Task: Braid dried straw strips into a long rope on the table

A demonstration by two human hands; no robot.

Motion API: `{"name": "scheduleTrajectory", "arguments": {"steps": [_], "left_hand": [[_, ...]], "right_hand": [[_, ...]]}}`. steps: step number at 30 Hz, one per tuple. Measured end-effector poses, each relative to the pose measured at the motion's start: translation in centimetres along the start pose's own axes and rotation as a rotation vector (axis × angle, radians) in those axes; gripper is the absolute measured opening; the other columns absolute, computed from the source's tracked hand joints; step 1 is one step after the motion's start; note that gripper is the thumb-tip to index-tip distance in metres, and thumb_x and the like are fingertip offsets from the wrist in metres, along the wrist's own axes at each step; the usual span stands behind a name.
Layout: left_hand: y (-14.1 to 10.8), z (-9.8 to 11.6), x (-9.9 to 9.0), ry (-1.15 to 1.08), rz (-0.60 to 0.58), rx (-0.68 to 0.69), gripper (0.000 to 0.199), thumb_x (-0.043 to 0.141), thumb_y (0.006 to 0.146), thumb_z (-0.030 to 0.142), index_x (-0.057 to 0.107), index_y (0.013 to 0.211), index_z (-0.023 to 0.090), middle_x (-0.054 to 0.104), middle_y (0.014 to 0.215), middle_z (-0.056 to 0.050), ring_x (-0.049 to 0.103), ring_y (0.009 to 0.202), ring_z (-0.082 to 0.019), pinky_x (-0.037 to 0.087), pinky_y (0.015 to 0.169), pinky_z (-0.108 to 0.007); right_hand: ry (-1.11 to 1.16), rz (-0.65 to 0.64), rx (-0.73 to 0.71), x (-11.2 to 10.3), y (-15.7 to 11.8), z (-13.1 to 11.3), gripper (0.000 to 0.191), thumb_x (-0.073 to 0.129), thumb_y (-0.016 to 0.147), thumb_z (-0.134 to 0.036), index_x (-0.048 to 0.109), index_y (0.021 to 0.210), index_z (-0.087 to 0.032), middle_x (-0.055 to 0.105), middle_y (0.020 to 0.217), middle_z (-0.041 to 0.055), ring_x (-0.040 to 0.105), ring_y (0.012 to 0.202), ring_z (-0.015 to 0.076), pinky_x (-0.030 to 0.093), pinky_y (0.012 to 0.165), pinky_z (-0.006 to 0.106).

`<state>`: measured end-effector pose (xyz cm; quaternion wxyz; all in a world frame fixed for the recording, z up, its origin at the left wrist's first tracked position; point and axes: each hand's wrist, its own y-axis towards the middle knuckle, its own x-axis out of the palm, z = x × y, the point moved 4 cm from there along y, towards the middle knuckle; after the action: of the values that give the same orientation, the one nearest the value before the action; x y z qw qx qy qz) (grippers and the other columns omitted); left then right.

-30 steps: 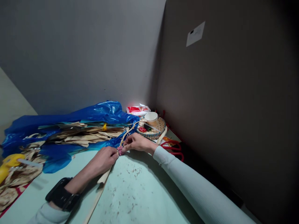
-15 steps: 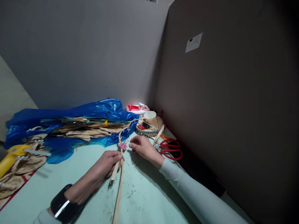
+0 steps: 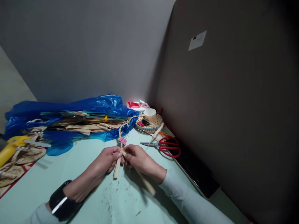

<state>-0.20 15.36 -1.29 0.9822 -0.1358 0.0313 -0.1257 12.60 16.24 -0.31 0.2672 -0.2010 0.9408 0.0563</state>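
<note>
A thin braid of pale dried husk or straw-like strips [image 3: 121, 128] runs down from the basket side, with a pink binder clip [image 3: 122, 141] on it. Just below the clip, my left hand [image 3: 106, 159] pinches the strips between thumb and fingers. One flat strip end [image 3: 117, 170] hangs beneath that hand. My right hand [image 3: 141, 158] is closed on another strip [image 3: 147, 185], which passes under the hand and sticks out to the lower right, slightly blurred. The fingertips of both hands nearly meet. Red-handled scissors [image 3: 168, 147] lie to the right of my right hand, blades apart.
A blue plastic bag [image 3: 98, 104] with bundled dry strips lies at the back left. A yellow glue gun [image 3: 14, 147] is at the left edge. A woven basket [image 3: 146, 128] holds a paper cup [image 3: 149, 114]. A black flat device [image 3: 198, 171] lies along the right wall.
My right hand has moved left and down from beside the clip and taken hold of a strip. That strip has swung from hanging straight down to the lower right.
</note>
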Motion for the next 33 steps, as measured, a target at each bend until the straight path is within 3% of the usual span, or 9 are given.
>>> {"name": "scheduleTrajectory", "arguments": {"steps": [5, 11, 17, 20, 22, 25, 33], "left_hand": [[0.2, -0.2, -0.2, 0.083, 0.077, 0.033, 0.028, 0.068, 0.064, 0.043, 0.058, 0.059, 0.017, 0.052, 0.045, 0.005, 0.024, 0.034, -0.004, 0.008, 0.038, -0.023], [0.2, -0.3, -0.4, 0.072, 0.141, 0.025, 0.026, 0.070, 0.060, 0.040, 0.063, 0.068, 0.016, 0.062, 0.059, 0.003, 0.032, 0.041, -0.005, 0.016, 0.042, -0.021], [0.6, 0.0, -0.2, 0.020, 0.144, 0.010, 0.030, 0.071, 0.055, 0.043, 0.052, 0.054, 0.019, 0.042, 0.039, 0.009, 0.033, 0.036, -0.006, 0.024, 0.041, -0.021], [1.0, 0.2, 0.1, -0.004, 0.105, -0.009, 0.035, 0.072, 0.050, 0.046, 0.048, 0.052, 0.021, 0.045, 0.037, 0.007, 0.041, 0.034, -0.008, 0.029, 0.040, -0.022], [1.1, 0.2, 0.2, -0.014, 0.074, -0.021, 0.036, 0.073, 0.050, 0.047, 0.049, 0.054, 0.020, 0.042, 0.037, 0.008, 0.036, 0.033, -0.006, 0.023, 0.038, -0.019], [1.1, -0.1, 0.3, -0.022, 0.060, -0.038, 0.040, 0.072, 0.051, 0.052, 0.048, 0.057, 0.021, 0.028, 0.035, 0.015, 0.016, 0.033, -0.001, 0.009, 0.037, -0.018], [0.5, -0.7, 0.4, -0.043, 0.167, -0.051, 0.044, 0.074, 0.046, 0.052, 0.056, 0.065, 0.018, 0.036, 0.037, 0.012, 0.021, 0.033, -0.001, 0.011, 0.038, -0.017]], "right_hand": [[-0.082, 0.099, 0.009, -0.6, -0.8, -0.6, 0.023, 0.045, 0.089, -0.012, 0.067, 0.082, -0.015, 0.070, 0.083, 0.0079, 0.060, 0.080, 0.0188, 0.036, 0.070, 0.027], [-0.116, 0.191, -0.011, 0.0, -1.4, -0.3, 0.022, 0.044, 0.093, -0.018, 0.063, 0.081, -0.017, 0.070, 0.080, 0.0060, 0.058, 0.073, 0.0170, 0.032, 0.065, 0.027], [-0.174, 0.236, -0.009, 0.3, -1.7, 0.0, 0.017, 0.044, 0.095, -0.022, 0.055, 0.083, -0.020, 0.064, 0.075, 0.0047, 0.055, 0.070, 0.0186, 0.030, 0.061, 0.029], [-0.145, 0.200, 0.013, 0.4, -1.9, -0.2, 0.015, 0.041, 0.095, -0.020, 0.053, 0.086, -0.021, 0.064, 0.077, 0.0052, 0.056, 0.074, 0.0197, 0.032, 0.062, 0.028], [-0.136, 0.173, 0.032, 0.4, -1.9, -0.3, 0.014, 0.041, 0.095, -0.019, 0.053, 0.089, -0.020, 0.065, 0.080, 0.0061, 0.057, 0.077, 0.0205, 0.033, 0.063, 0.028], [-0.162, 0.190, 0.047, 0.2, -2.1, -0.6, 0.015, 0.039, 0.095, -0.019, 0.055, 0.094, -0.019, 0.066, 0.087, 0.0082, 0.058, 0.083, 0.0223, 0.033, 0.064, 0.029], [-0.133, 0.231, 0.038, -0.4, -2.4, -0.7, 0.017, 0.045, 0.093, -0.024, 0.059, 0.085, -0.017, 0.066, 0.079, 0.0062, 0.059, 0.078, 0.0198, 0.033, 0.063, 0.027]]}}
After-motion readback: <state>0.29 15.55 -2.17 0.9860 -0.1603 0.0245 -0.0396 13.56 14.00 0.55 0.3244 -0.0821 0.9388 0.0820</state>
